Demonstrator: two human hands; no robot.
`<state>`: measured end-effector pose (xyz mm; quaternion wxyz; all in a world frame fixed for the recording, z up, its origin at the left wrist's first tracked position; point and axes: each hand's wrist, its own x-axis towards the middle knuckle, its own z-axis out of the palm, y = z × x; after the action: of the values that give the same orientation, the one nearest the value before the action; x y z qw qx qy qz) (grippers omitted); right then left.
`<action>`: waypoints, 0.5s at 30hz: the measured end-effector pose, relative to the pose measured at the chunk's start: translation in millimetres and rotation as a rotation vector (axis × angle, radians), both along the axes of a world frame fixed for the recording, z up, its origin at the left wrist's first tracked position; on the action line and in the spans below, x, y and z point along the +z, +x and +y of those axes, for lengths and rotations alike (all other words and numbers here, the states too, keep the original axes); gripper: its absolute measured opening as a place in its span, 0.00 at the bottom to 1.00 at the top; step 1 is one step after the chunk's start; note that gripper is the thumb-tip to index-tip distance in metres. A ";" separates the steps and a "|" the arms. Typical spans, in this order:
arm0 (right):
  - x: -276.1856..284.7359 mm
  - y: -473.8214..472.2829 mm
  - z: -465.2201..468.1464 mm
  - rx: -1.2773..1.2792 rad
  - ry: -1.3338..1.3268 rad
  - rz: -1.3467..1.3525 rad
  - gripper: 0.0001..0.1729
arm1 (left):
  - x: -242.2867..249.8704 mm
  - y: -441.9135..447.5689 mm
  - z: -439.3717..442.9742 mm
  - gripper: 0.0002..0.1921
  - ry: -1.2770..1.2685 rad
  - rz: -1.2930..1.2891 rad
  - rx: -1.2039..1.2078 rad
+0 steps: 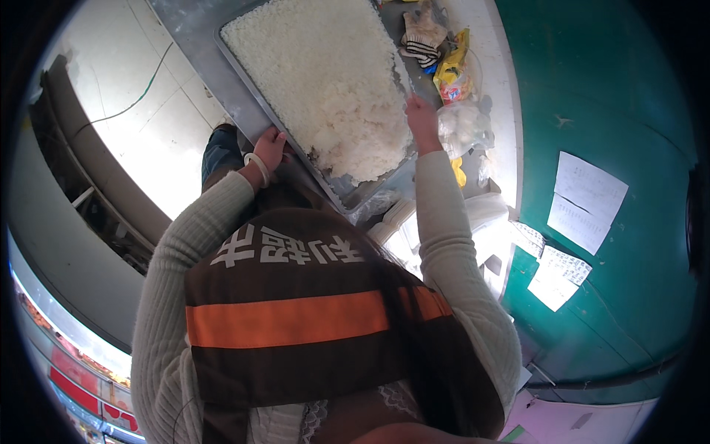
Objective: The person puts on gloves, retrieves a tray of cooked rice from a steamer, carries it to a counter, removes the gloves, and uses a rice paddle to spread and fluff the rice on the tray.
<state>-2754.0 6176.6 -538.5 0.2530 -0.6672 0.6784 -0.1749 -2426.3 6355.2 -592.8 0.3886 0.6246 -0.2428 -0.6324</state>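
A large shallow metal tray (346,206) holds a thick layer of cooked white rice (316,66). The rice is smooth at the far end and loose and clumpy at the near end, where bare tray bottom shows. My left hand (268,150), with a pale bangle at its wrist, grips the tray's left rim; its lower fingers are hidden. At the right rim my right hand (422,121) is curled into a fist. A thin pale strip runs from it along the rice's edge; I cannot tell whether it is a tool or the rim.
The tray rests on a metal table (194,39). Right of it lie a knitted work glove (424,33), a yellow plastic packet (452,64) and a clear plastic bag (463,127). Papers (588,194) hang on the green wall (588,66). A green cable (145,89) crosses the tiled floor (150,155).
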 end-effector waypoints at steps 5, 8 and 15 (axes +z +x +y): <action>46.8 2.4 -9.5 0.130 -0.051 0.446 0.21 | -1.2 0.7 -2.8 0.11 -0.014 -0.001 0.036; 55.2 2.6 -15.4 0.263 -0.100 0.681 0.21 | -2.0 2.1 -4.7 0.11 -0.001 -0.015 0.026; 54.1 -4.2 -18.8 0.428 -0.223 0.816 0.19 | 2.3 0.8 -2.1 0.11 0.015 -0.019 0.032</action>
<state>-2758.2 6157.8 -484.4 -0.0769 -0.8294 0.5467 0.0857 -2425.5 6353.1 -590.5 0.3918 0.6374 -0.2317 -0.6218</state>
